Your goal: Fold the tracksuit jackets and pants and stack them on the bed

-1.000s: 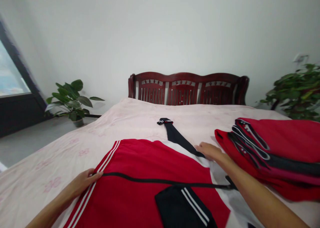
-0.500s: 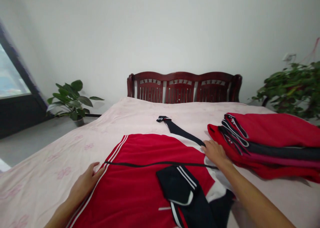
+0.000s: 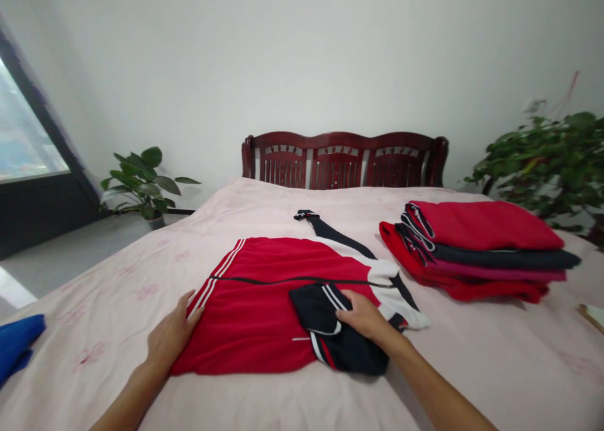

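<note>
A red garment with white side stripes and a black line across it lies spread on the bed. My left hand rests flat on its left edge, fingers stretched out. My right hand lies on the garment's black, white-striped folded part near its right side, fingers curled over the cloth. A long black strip runs from the garment toward the headboard.
A stack of folded red and black clothes sits on the bed at the right. A blue cloth lies at the left edge. The dark wooden headboard stands behind, with potted plants at left and right.
My view has pulled back, showing the whole garment. My right hand moved from the garment's far right corner down onto the black striped part. My left hand stayed at the left edge.
</note>
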A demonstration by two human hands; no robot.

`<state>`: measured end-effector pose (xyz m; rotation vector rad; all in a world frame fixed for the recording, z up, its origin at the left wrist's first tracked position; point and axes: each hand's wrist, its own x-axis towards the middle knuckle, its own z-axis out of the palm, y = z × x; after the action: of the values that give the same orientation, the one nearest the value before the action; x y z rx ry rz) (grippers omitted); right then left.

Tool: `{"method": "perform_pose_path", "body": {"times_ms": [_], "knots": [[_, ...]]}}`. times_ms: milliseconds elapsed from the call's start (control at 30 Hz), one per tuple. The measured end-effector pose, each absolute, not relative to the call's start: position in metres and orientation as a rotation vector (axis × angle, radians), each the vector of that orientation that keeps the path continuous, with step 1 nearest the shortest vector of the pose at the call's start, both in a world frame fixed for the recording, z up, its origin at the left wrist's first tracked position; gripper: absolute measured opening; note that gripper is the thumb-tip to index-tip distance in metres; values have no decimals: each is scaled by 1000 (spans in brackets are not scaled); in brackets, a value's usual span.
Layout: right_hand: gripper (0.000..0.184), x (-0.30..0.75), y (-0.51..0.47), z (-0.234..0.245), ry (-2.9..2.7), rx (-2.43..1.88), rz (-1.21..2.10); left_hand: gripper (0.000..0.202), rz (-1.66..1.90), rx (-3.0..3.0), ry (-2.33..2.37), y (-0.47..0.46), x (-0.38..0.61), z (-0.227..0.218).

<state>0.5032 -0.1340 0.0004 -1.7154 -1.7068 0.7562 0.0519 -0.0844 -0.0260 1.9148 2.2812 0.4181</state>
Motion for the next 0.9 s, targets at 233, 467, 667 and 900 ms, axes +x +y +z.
{"method": "perform_pose_path", "body": {"times_ms": [233,467,667,900], "knots": [[31,505,-175,11,-1692,-1384,684,59,419,1900,2301,-86,53,-25],[34,489,-209,4,-1848,-1373,777,58,473,1976,2294,-84,50,-34],[12,492,-205,3,-1891,-1513,866,46,547,2492,2254,-83,52,-36],[52,507,-191,14,-1733,-1720,897,44,670,2777,1637,-66,96,-19]]}}
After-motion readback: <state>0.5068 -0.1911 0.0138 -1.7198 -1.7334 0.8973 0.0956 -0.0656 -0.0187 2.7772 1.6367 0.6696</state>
